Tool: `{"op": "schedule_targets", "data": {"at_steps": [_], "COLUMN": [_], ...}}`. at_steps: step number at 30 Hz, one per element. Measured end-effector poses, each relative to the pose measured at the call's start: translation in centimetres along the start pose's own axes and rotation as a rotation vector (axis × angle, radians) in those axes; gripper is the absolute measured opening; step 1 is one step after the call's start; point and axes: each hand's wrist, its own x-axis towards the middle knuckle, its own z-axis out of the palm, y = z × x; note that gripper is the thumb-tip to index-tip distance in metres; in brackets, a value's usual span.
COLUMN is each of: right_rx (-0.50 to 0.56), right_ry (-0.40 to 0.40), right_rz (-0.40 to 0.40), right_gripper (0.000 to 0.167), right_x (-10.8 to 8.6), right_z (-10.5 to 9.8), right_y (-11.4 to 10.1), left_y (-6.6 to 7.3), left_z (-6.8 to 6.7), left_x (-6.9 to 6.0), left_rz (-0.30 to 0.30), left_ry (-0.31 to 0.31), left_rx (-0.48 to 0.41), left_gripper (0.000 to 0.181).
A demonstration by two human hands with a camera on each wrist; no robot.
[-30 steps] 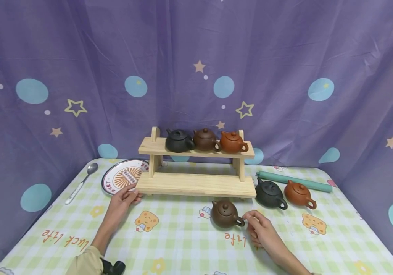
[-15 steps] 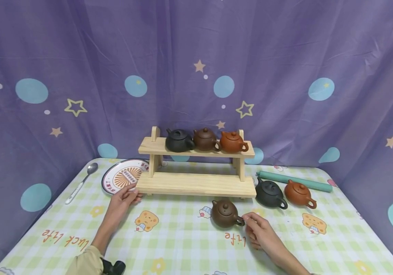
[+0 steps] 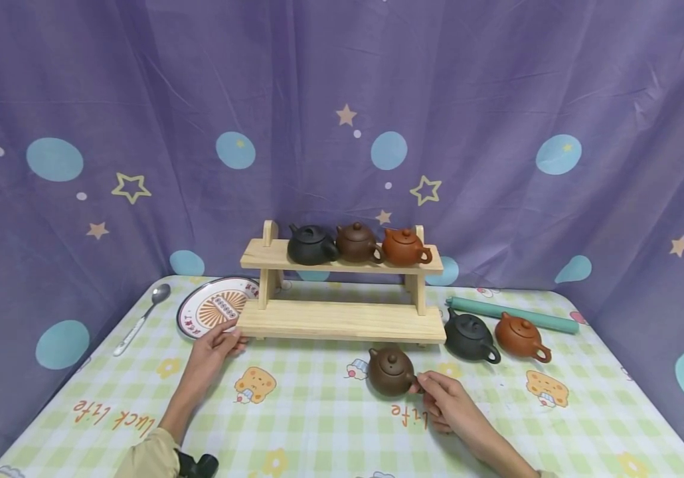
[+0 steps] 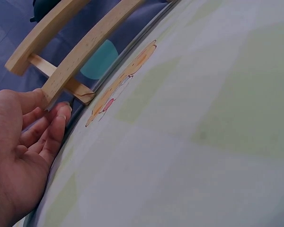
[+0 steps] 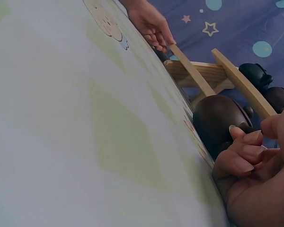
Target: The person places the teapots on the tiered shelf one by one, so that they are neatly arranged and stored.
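A dark brown teapot (image 3: 390,372) sits on the tablecloth in front of a two-tier wooden shelf (image 3: 342,320). My right hand (image 3: 454,406) pinches its handle between thumb and fingers; the right wrist view shows the fingers of that hand (image 5: 260,170) close against the teapot (image 5: 218,120). My left hand (image 3: 213,350) holds the left end of the lower board, thumb on the board and fingers beneath, as the left wrist view shows. On the upper board stand a black teapot (image 3: 311,245), a brown teapot (image 3: 356,243) and an orange-brown teapot (image 3: 404,248).
Right of the shelf stand another black teapot (image 3: 470,337) and a reddish-brown teapot (image 3: 521,337). Behind them lies a green rolled-up item (image 3: 515,315). A patterned plate (image 3: 189,318) lies partly behind the shelf's left end, with a spoon (image 3: 143,318) farther left. A purple curtain (image 3: 342,79) hangs behind.
My right hand has moved slightly left, from the tip of the brown teapot's handle to a pinch around it. The teapot and my left hand have stayed in place.
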Motion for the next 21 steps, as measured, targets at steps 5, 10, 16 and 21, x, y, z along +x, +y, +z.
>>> {"op": "schedule_targets", "data": {"at_steps": [5, 10, 16, 21], "right_rx": [0.000, 0.005, 0.000, 0.007], "right_ry": [0.005, 0.008, 0.022, 0.030], "right_rz": [0.011, 0.017, 0.021, 0.026], "right_gripper": [0.038, 0.038, 0.037, 0.035], "right_x": [0.08, 0.10, 0.05, -0.01], "right_z": [0.02, 0.06, 0.12, 0.19], "right_y": [-0.05, -0.02, 0.09, 0.13], "left_y": [0.09, 0.08, -0.01, 0.02], "left_z": [-0.01, 0.00, 0.10, 0.13], "left_x": [-0.08, -0.12, -0.01, -0.05], "left_rz": [0.002, 0.005, 0.018, 0.016], "left_ry": [0.002, 0.002, 0.006, 0.008], "left_rx": [0.006, 0.005, 0.017, 0.010], "left_gripper": [0.046, 0.046, 0.045, 0.045]}}
